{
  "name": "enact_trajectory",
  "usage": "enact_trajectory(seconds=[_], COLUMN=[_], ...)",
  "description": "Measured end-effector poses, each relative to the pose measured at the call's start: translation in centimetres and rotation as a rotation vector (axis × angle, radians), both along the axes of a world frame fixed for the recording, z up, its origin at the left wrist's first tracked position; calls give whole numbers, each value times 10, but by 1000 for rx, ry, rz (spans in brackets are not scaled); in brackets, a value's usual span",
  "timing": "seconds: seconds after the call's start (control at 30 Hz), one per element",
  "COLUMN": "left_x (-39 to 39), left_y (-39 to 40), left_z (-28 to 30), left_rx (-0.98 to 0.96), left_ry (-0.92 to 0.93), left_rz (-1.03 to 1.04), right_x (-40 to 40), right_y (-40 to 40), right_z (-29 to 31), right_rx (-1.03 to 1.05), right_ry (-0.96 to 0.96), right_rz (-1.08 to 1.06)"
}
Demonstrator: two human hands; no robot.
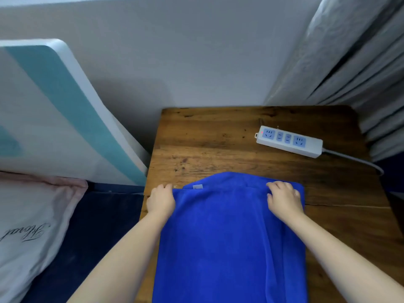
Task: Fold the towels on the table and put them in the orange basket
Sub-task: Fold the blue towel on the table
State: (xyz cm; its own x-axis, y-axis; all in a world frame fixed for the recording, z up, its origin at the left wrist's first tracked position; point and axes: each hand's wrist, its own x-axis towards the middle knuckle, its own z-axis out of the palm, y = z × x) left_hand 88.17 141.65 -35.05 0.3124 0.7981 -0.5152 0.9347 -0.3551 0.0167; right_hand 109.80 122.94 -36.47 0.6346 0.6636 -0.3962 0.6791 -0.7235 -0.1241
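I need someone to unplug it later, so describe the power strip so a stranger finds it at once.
Start at the wooden table against the wall. Beyond the blue towel, toward the far right corner near the grey curtain, lies the power strip. It is the only white thing on the table, with blue sockets and a grey cable.

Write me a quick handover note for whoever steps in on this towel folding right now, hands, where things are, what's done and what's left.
Left hand grips the far left corner of the blue towel; right hand grips its far right corner.
The towel lies on the wooden table, near side off frame, with a layer already doubled at the far edge.
A power strip sits beyond it.
Left: finish folding, then basket it; no orange basket is in view.
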Motion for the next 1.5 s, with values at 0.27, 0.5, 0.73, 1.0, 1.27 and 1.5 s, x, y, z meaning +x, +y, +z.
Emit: enact_trajectory(seconds=[0.27, 0.5, 0.73, 1.0, 1.27, 1.5], left_x=[-10, -23, -32, -28, -45, -46], left_y=[21, 35, 30, 32, 44, 41], left_z=[-36, -28, -20, -17, -5, -11], left_rx=[-71, -244, -321, -392, -495, -371], left_ry=[-197, -309, -544, -668, -689, -667], left_rz=[22, -94, -68, 170, 137, 93], right_x=[-7, -37, -49, -58, -51, -49], right_y=[37, 120, 120, 109, 136, 120], right_z=[-12, -16, -16, -6, 0, -30], right_rx=[206, 139, -25, -74, 655, 268], right_ry=[45, 100, 32, 182, -16, -61], right_rz=[-4, 92, 100, 72, 427, 301])
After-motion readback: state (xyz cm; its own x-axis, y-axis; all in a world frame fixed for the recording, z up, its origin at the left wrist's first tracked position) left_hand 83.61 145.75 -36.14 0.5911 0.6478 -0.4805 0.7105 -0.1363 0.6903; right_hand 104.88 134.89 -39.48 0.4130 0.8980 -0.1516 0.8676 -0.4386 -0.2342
